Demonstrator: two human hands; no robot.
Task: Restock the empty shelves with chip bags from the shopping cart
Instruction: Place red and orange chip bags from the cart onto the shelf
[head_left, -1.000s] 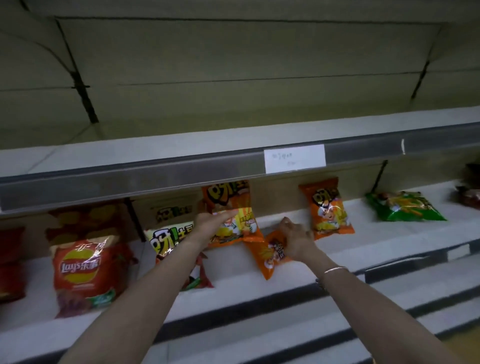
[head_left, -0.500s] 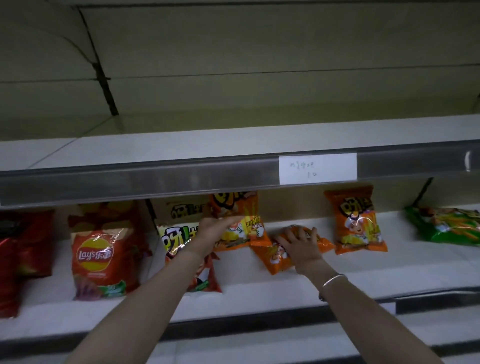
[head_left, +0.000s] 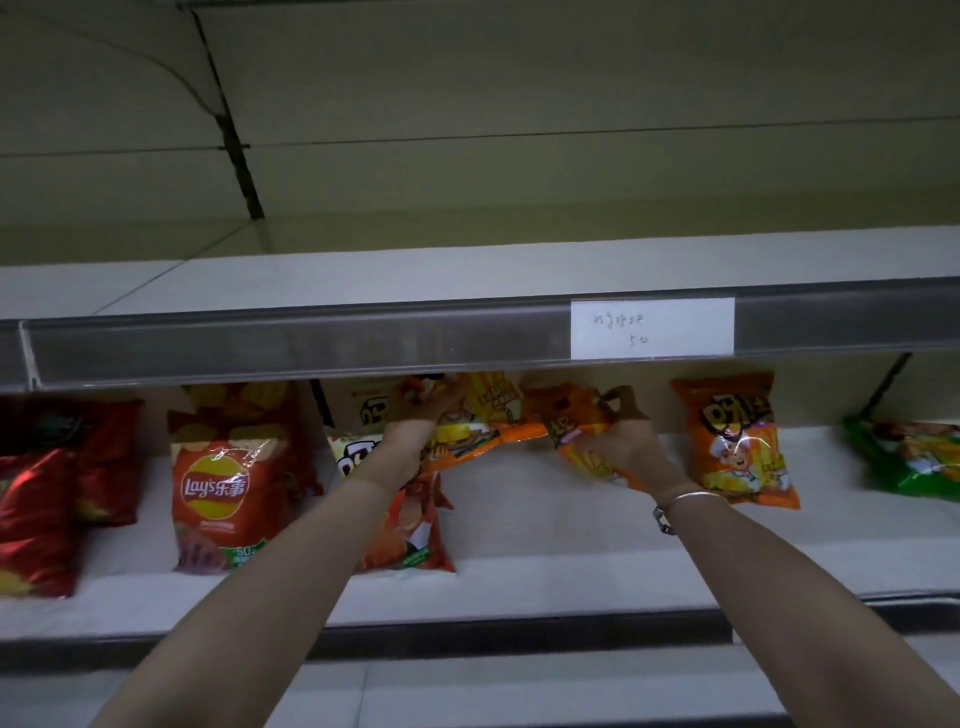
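Head view: one orange bag (head_left: 483, 421) is gripped by the left hand (head_left: 415, 418), a second bag (head_left: 574, 415) by the right hand (head_left: 621, 444), over the shelf (head_left: 519, 519).

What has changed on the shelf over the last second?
The right hand, which lay flat on the orange bag half a second ago, now grips it and has tipped it up from lying on the shelf. The left hand keeps its hold on the top of the yellow-orange bag. The Lay's bag, the standing orange bag and the green bag stayed put.
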